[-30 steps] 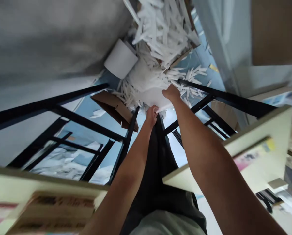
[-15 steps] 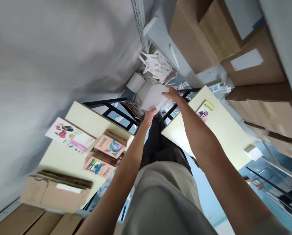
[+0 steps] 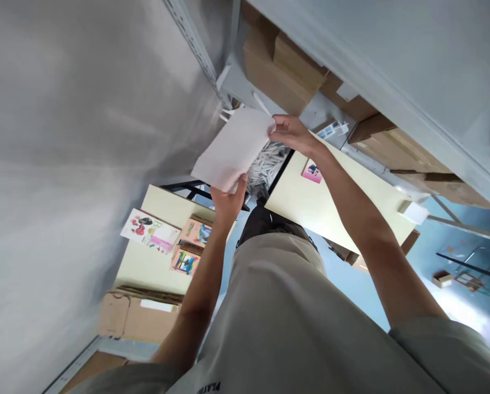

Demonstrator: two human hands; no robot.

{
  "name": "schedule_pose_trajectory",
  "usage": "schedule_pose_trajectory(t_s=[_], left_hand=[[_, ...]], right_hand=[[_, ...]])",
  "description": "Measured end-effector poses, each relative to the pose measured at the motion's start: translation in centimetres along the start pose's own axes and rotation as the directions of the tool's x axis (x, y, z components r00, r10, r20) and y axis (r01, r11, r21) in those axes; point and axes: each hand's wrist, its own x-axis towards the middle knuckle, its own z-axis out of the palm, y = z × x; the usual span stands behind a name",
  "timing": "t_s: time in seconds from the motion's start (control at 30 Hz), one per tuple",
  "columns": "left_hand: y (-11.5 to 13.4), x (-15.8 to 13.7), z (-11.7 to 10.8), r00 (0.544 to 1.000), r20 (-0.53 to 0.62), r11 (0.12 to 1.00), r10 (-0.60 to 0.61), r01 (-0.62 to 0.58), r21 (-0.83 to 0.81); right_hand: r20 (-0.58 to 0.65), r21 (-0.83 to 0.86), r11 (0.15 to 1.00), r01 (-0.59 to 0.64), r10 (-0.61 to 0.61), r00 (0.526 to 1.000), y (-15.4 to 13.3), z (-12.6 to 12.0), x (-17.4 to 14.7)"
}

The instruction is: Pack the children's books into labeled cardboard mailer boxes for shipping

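Observation:
A white sheet of paper (image 3: 233, 146) is stretched between my two hands, tilted, its broad face toward me. My left hand (image 3: 227, 202) grips its lower edge, the thumb lying on top. At the upper right corner my right hand (image 3: 289, 132) pinches it between thumb and fingers. Whether it is one sheet or several together, I cannot tell. Beneath it, on the floor, a heap of white paper strips (image 3: 266, 167) shows partly; the paper hides the remainder.
To the left, a cream tabletop (image 3: 136, 268) carries a colourful printed card (image 3: 151, 230), small printed boxes (image 3: 186, 261) and flattened cardboard (image 3: 140, 317). Another cream tabletop (image 3: 335, 202) stands at right. Cardboard boxes (image 3: 275, 71) fill the shelf behind; a grey shelf edge (image 3: 376, 76) overhangs the right.
Both hands have lifted the white paper up from the paper strips, and it now appears larger and flatter. My view has shifted; more of the upper right shelf shows.

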Motion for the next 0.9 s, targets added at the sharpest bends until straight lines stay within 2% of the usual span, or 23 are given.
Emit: schedule_pose_trajectory(t_s=[0.1,0.2,0.3,0.37,0.47,0.53,0.6,0.7,0.73,0.83,0.9], left_hand=[[4.0,-2.0,-0.1,0.98,0.011,0.98,0.197,-0.196,-0.032],[6.8,-4.2,0.2,0.941,0.028,0.94,0.337,-0.335,-0.061],[8.7,-6.1,0.9,0.887,0.084,0.891,0.455,-0.454,-0.028],[9.9,-7.3,2.2,0.832,0.148,0.841,0.535,-0.542,0.004],[11.4,-9.3,5.7,0.707,0.313,0.746,0.634,-0.665,-0.007],[12.0,-10.9,9.0,0.614,0.429,0.693,0.663,-0.72,-0.041],[11.6,-12.6,12.5,0.544,0.519,0.661,0.66,-0.748,-0.056],[9.4,-15.1,17.8,0.477,0.623,0.641,0.62,-0.766,-0.051],[8.3,-15.9,19.4,0.452,0.653,0.624,0.608,-0.781,-0.04],[5.0,-18.2,24.0,0.358,0.73,0.508,0.582,-0.861,0.018],[3.1,-19.9,26.6,0.298,0.78,0.425,0.551,-0.904,0.045]], right_hand=[[0.06,0.038,0.993,0.115,-0.117,0.991,-1.5,-4.3,-4.4],[0.033,0.076,0.977,0.202,-0.204,0.978,-2.1,-8.5,-8.6],[-0.011,0.11,0.95,0.292,-0.292,0.956,-0.9,-12.2,-12.1],[-0.066,0.103,0.957,0.271,-0.265,0.962,1.1,-14.3,-13.8],[-0.157,0.107,0.969,0.222,-0.204,0.966,5.6,-16.8,-15.7],[-0.21,0.149,0.95,0.273,-0.239,0.948,9.3,-18.2,-16.9],[-0.28,0.173,0.949,0.263,-0.209,0.937,13.2,-19.4,-18.4],[-0.357,0.207,0.972,0.11,-0.03,0.934,19.7,-20.7,-21.2],[-0.357,0.243,0.965,0.103,-0.01,0.934,22.1,-21.0,-22.2],[-0.344,0.379,0.902,0.208,-0.072,0.936,29.1,-21.0,-24.9],[-0.366,0.415,0.881,0.228,-0.068,0.928,33.5,-20.3,-26.0]])
